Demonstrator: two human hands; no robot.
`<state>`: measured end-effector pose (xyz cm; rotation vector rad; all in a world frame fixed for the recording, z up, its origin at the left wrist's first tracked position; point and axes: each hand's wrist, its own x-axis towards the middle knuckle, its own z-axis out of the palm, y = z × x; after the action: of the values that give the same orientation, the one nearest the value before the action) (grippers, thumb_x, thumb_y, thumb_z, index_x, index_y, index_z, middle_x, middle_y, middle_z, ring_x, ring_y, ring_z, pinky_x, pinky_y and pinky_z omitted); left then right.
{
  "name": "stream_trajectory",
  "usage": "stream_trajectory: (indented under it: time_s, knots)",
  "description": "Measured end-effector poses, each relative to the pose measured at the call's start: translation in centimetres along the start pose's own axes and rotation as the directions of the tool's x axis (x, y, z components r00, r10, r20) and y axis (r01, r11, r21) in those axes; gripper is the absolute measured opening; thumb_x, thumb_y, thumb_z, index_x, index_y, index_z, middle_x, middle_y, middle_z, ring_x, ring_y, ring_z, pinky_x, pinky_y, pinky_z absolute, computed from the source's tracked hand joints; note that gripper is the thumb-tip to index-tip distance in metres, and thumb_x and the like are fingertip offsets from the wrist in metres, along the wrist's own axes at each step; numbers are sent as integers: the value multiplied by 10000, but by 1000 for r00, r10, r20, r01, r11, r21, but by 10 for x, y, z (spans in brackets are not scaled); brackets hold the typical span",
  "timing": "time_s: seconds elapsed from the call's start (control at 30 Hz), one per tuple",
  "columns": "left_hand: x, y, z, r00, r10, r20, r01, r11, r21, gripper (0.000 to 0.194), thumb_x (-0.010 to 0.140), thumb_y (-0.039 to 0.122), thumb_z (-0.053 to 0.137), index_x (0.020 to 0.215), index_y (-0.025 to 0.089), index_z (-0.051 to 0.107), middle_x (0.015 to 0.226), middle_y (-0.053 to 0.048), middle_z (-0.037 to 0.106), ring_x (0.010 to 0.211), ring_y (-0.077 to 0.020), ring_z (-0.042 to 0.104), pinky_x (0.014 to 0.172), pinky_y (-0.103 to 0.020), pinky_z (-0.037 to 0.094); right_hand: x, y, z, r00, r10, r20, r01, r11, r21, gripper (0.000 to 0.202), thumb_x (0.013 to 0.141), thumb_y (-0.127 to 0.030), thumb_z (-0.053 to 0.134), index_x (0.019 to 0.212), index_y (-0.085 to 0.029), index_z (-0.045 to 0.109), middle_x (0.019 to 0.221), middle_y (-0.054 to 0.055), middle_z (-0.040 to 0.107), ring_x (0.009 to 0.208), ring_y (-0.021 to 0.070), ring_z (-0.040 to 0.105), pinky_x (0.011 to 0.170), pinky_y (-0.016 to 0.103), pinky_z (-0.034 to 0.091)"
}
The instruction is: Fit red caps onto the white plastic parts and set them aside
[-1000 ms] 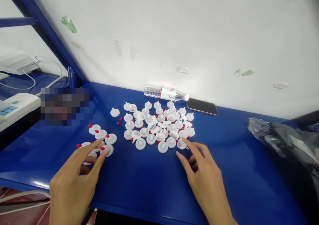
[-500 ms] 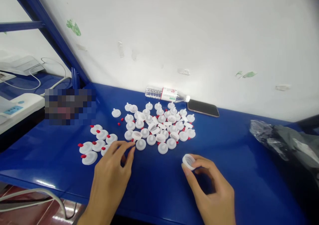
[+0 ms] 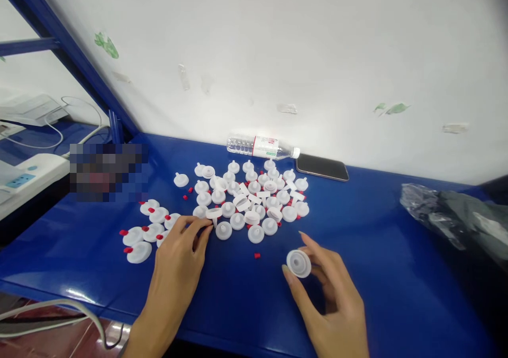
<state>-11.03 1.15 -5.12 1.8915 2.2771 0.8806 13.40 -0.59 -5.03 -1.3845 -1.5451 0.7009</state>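
My right hand [image 3: 333,289] holds a round white plastic cap [image 3: 299,263] between thumb and fingers, its hollow inner face turned toward me. At the near left edge of the pile of white caps [image 3: 237,221], my left hand [image 3: 178,265] has its thumb and forefinger closed at the stem of a tilted white cap [image 3: 214,213]. A small red plug [image 3: 257,255] lies on the blue table between the hands. Beside my left wrist sit several white caps with red plugs on their stems [image 3: 138,252], partly hidden by the hand.
Behind the pile, a clear plastic bottle [image 3: 264,147] lies against the wall beside a dark phone [image 3: 322,167]. A crumpled plastic bag [image 3: 432,210] is at the right. Loose red plugs [image 3: 190,190] lie left of the pile. White cables [image 3: 79,308] hang at the table's front left edge.
The cap in my right hand has turned so its inside faces me. A red plug now lies on the table between the hands. The cap at my left fingertips has tilted up, showing its stem.
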Motion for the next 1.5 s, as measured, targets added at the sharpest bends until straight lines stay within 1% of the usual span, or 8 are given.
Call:
stream_trajectory:
  time_s: [0.23, 0.4, 0.57, 0.77, 1.03, 1.23, 1.37, 1.5]
  knots:
    - [-19, 15, -20, 982, -190, 14, 184, 922, -340, 262, 931, 446, 621, 1091, 280, 745, 937, 12, 731, 579, -91, 623, 537, -200, 511, 2, 5, 0, 999, -38, -11, 38, 997, -63, 235, 915, -315, 723, 1150, -299, 718, 1138, 40, 692, 996, 220, 698, 848, 340, 604]
    - [-33, 46, -21, 884, -297, 361, 466, 626, -626, 294, 869, 484, 712, 1023, 244, 783, 738, 6, 730, 441, -67, 526, 400, -157, 444, 2, 0, 3, 992, -115, 54, 118, 991, -68, 239, 856, -297, 786, 1085, -283, 721, 1029, 8, 769, 902, 211, 742, 836, 311, 617]
    - [-40, 65, -14, 808, -210, 550, 584, 407, -702, 261, 825, 448, 770, 928, 213, 818, 827, -41, 781, 469, -60, 532, 431, -144, 484, -11, -13, 15, 992, -82, 92, 77, 995, 56, 241, 838, -263, 805, 1064, -308, 733, 1026, -14, 780, 914, 197, 745, 838, 278, 605]
    - [-46, 65, -12, 826, -252, 505, 564, 335, -755, 250, 840, 440, 757, 921, 209, 809, 827, -52, 786, 442, -71, 555, 433, -173, 524, -17, -19, 21, 1000, -11, 24, 8, 993, 120, 252, 823, -291, 825, 1062, -320, 750, 1006, -15, 782, 891, 198, 739, 843, 285, 593]
    - [-49, 63, -15, 835, -282, 473, 548, 357, -756, 281, 832, 441, 755, 927, 183, 816, 832, -76, 787, 436, -106, 594, 427, -219, 552, -15, -21, 22, 999, -4, 48, -2, 994, 113, 303, 797, -257, 844, 1073, -339, 751, 957, -34, 774, 808, 174, 705, 761, 255, 576]
    - [-48, 65, -16, 882, -255, 396, 470, 416, -778, 170, 821, 369, 773, 883, 223, 833, 872, -45, 797, 536, -124, 663, 489, -193, 575, -13, -16, 24, 994, -47, 103, 39, 996, 78, 296, 811, -310, 841, 1083, -336, 729, 970, -41, 775, 809, 165, 710, 756, 238, 583]
    - [-50, 47, -25, 912, -314, 265, 408, 618, -672, 174, 822, 401, 772, 902, 255, 822, 918, -15, 807, 665, -164, 730, 569, -207, 608, -5, -15, 22, 967, -177, 184, 182, 983, -12, 319, 863, -349, 792, 1167, -318, 701, 975, -26, 766, 800, 165, 714, 747, 237, 597]
    - [-57, 7, -37, 938, -308, -159, 246, 915, -320, 211, 874, 442, 716, 1018, 305, 788, 996, 20, 799, 778, -182, 730, 837, -327, 614, 9, -17, 19, 972, -204, 118, 219, 967, -131, 191, 1011, -254, 577, 1158, -305, 688, 969, -12, 742, 785, 140, 707, 737, 231, 588]
